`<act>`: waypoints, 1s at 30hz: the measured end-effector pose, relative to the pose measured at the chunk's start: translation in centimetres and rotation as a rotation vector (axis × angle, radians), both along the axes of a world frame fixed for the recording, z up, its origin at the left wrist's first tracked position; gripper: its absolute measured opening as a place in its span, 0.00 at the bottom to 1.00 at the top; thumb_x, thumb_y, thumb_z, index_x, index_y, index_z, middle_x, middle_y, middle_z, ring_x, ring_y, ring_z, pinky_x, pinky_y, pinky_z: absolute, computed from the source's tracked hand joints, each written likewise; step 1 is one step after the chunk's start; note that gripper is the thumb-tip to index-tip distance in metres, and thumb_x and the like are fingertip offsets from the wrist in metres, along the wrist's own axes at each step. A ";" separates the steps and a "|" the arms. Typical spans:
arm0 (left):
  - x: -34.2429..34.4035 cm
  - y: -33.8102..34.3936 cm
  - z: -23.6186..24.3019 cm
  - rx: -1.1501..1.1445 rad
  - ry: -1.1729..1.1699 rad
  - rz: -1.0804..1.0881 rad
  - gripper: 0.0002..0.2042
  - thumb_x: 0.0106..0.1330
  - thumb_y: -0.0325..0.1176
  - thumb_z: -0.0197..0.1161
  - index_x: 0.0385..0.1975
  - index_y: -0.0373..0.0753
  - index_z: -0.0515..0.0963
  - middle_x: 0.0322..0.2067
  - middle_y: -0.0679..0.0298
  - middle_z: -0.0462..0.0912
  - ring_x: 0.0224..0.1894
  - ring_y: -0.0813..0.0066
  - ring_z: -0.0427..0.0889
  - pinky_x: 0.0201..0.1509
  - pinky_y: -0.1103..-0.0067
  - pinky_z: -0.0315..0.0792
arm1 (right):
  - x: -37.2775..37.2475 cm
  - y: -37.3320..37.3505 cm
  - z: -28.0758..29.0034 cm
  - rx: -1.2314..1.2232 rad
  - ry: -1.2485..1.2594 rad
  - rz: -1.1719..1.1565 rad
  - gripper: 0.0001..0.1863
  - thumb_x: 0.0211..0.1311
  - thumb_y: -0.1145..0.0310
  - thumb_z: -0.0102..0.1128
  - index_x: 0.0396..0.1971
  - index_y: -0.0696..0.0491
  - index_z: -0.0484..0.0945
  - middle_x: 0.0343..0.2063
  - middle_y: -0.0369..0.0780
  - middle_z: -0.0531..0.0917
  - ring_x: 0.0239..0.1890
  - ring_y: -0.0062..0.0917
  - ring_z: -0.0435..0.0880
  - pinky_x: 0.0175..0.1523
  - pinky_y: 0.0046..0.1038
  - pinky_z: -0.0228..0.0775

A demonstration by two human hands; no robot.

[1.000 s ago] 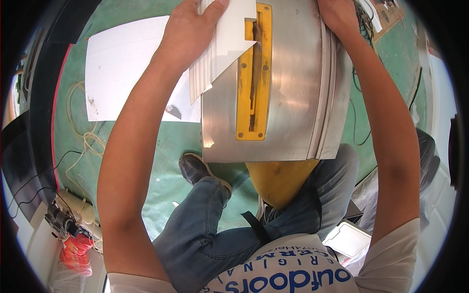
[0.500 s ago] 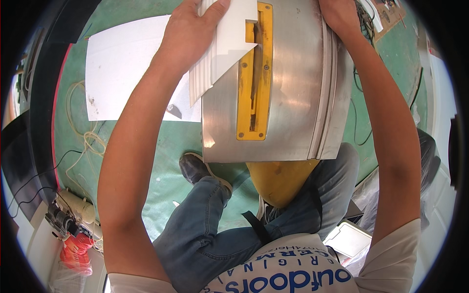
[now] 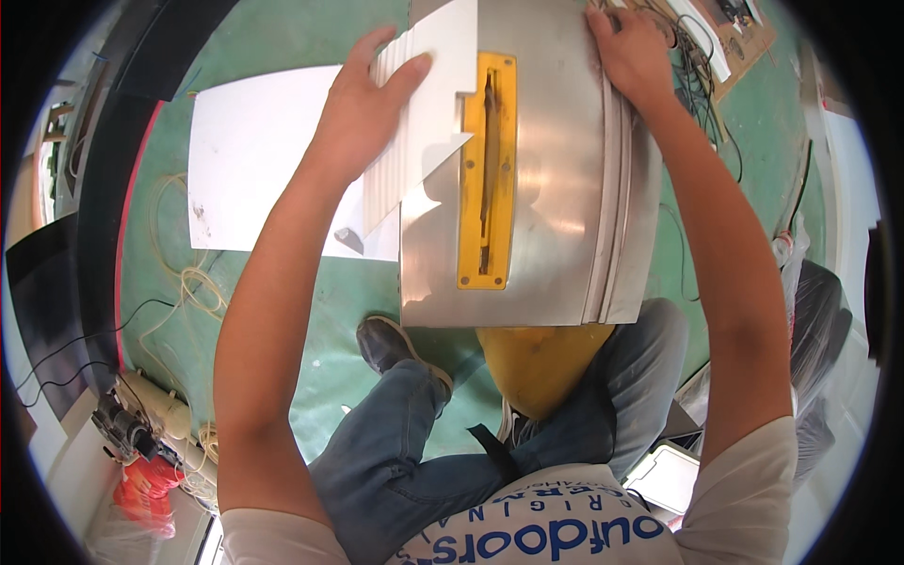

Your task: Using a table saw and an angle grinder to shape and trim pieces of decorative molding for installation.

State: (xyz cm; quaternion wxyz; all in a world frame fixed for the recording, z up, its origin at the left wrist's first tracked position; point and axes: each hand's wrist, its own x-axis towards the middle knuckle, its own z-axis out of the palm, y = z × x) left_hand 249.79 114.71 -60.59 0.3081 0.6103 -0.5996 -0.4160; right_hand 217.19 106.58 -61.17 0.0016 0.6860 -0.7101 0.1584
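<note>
Between the thumb and fingers of my left hand [image 3: 363,108] is a white trim moulding [image 3: 438,85]. It has a ribbed left side, a slanted lower end and a square notch in its right edge. The piece lies over the left part of a brushed metal saw table [image 3: 551,226]. Its notched edge and pointed tip reach a yellow slotted insert plate [image 3: 471,217]. The slot is dark, and I cannot make out a blade. My right hand [image 3: 640,56] rests at the far right of the table beside a raised metal rail [image 3: 617,188], fingers apart, holding nothing.
A white sheet [image 3: 264,141] lies on the green floor to the left, near a coiled pale hose [image 3: 193,282]. A yellow rounded housing [image 3: 541,367] sits under the table between my legs. Tangled cables [image 3: 695,71] and a board lie at the far right.
My left hand and the moulding have shifted slightly left and nearer over the plate, uncovering more of its right side. My right hand has come further into view. The whole view has shifted a little.
</note>
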 end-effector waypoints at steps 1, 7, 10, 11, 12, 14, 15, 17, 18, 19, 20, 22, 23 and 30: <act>0.5 -0.4 -0.1 0.090 0.036 0.037 0.34 0.73 0.51 0.62 0.71 0.34 0.65 0.52 0.45 0.84 0.50 0.60 0.87 0.57 0.70 0.78 | -1.0 -0.6 -1.3 -0.038 0.045 0.030 0.34 0.71 0.39 0.51 0.54 0.56 0.82 0.53 0.56 0.80 0.61 0.52 0.75 0.66 0.45 0.66; 5.2 -3.7 0.1 0.134 0.222 0.013 0.33 0.72 0.49 0.65 0.68 0.31 0.69 0.51 0.50 0.85 0.47 0.67 0.86 0.55 0.74 0.77 | 1.1 0.2 -0.7 -0.072 -0.013 -0.056 0.34 0.70 0.38 0.50 0.56 0.54 0.81 0.60 0.49 0.78 0.63 0.47 0.74 0.67 0.48 0.67; 4.5 -5.7 4.4 0.096 0.054 -0.149 0.32 0.73 0.46 0.66 0.71 0.38 0.67 0.48 0.57 0.85 0.43 0.73 0.84 0.53 0.77 0.76 | 0.8 0.5 -0.7 -0.088 -0.011 -0.085 0.31 0.70 0.40 0.52 0.53 0.54 0.81 0.56 0.47 0.80 0.61 0.46 0.76 0.65 0.47 0.67; 4.7 -7.4 4.4 0.019 0.023 -0.246 0.31 0.71 0.46 0.68 0.71 0.44 0.69 0.48 0.58 0.85 0.43 0.74 0.83 0.54 0.76 0.75 | 0.8 0.5 -0.7 -0.145 -0.010 -0.090 0.31 0.70 0.41 0.52 0.53 0.54 0.81 0.56 0.47 0.80 0.60 0.46 0.76 0.66 0.47 0.66; 4.3 -8.7 4.8 0.009 0.025 -0.252 0.31 0.71 0.46 0.68 0.71 0.44 0.69 0.48 0.58 0.85 0.43 0.74 0.83 0.54 0.76 0.75 | 0.8 0.6 -1.0 -0.196 -0.008 -0.093 0.30 0.71 0.41 0.52 0.54 0.53 0.81 0.56 0.47 0.80 0.59 0.45 0.76 0.66 0.46 0.66; 3.3 -11.1 6.0 -0.051 -0.126 -0.421 0.30 0.69 0.47 0.70 0.69 0.45 0.72 0.49 0.56 0.85 0.45 0.76 0.82 0.54 0.77 0.75 | 0.9 0.7 -1.1 -0.257 -0.052 -0.097 0.25 0.72 0.46 0.54 0.53 0.52 0.80 0.55 0.46 0.80 0.59 0.45 0.76 0.66 0.46 0.65; 2.6 -12.7 5.8 -0.032 -0.190 -0.418 0.28 0.67 0.47 0.71 0.65 0.45 0.75 0.49 0.55 0.84 0.50 0.72 0.81 0.56 0.75 0.74 | 0.7 0.6 -1.3 -0.322 -0.123 -0.059 0.23 0.72 0.49 0.56 0.53 0.52 0.80 0.55 0.46 0.80 0.59 0.45 0.76 0.65 0.46 0.65; 0.6 -15.7 6.4 -0.073 -0.300 -0.588 0.28 0.66 0.46 0.72 0.65 0.46 0.76 0.51 0.55 0.84 0.52 0.67 0.81 0.58 0.73 0.73 | 0.2 0.7 -1.0 -0.395 -0.177 -0.027 0.20 0.72 0.53 0.58 0.52 0.52 0.81 0.55 0.46 0.80 0.58 0.44 0.76 0.64 0.46 0.65; -0.5 -17.0 6.4 -0.104 -0.417 -0.752 0.29 0.64 0.46 0.72 0.65 0.46 0.77 0.52 0.55 0.84 0.54 0.62 0.81 0.61 0.72 0.72 | 0.1 1.0 -0.8 -0.421 -0.216 0.040 0.19 0.72 0.55 0.59 0.52 0.52 0.80 0.54 0.45 0.80 0.58 0.44 0.76 0.63 0.46 0.65; -1.4 -18.0 6.8 -0.114 -0.416 -0.753 0.29 0.64 0.46 0.72 0.65 0.46 0.77 0.52 0.55 0.84 0.54 0.62 0.81 0.61 0.72 0.72 | 0.4 1.1 -0.6 -0.448 -0.262 0.112 0.17 0.72 0.57 0.60 0.53 0.51 0.80 0.52 0.45 0.81 0.57 0.44 0.76 0.63 0.45 0.66; -2.5 -18.8 7.0 -0.127 -0.469 -0.863 0.29 0.63 0.47 0.73 0.65 0.49 0.77 0.54 0.55 0.84 0.57 0.58 0.80 0.63 0.69 0.71 | 0.6 1.2 -0.4 -0.455 -0.257 0.112 0.17 0.72 0.57 0.60 0.53 0.51 0.80 0.52 0.45 0.81 0.57 0.44 0.76 0.63 0.45 0.66; -5.3 -19.5 7.1 -0.142 -0.506 -0.972 0.30 0.62 0.48 0.73 0.65 0.51 0.77 0.56 0.55 0.83 0.59 0.53 0.79 0.65 0.67 0.70 | 0.5 1.6 -0.1 -0.454 -0.213 0.220 0.18 0.71 0.59 0.62 0.54 0.51 0.79 0.46 0.45 0.83 0.52 0.41 0.80 0.58 0.41 0.70; -6.6 -19.6 7.4 -0.172 -0.539 -1.014 0.31 0.62 0.49 0.73 0.66 0.54 0.76 0.58 0.55 0.82 0.61 0.53 0.78 0.67 0.64 0.68 | 0.8 2.0 -0.1 -0.453 -0.209 0.226 0.18 0.71 0.59 0.62 0.54 0.51 0.79 0.46 0.45 0.83 0.52 0.41 0.80 0.58 0.41 0.70; -10.9 -18.1 6.0 -0.382 -0.715 -0.959 0.34 0.62 0.52 0.72 0.70 0.61 0.72 0.63 0.58 0.79 0.68 0.57 0.72 0.73 0.56 0.54 | 5.8 3.9 0.7 -0.023 -0.658 0.071 0.26 0.66 0.59 0.67 0.61 0.52 0.76 0.33 0.44 0.85 0.43 0.37 0.83 0.53 0.38 0.74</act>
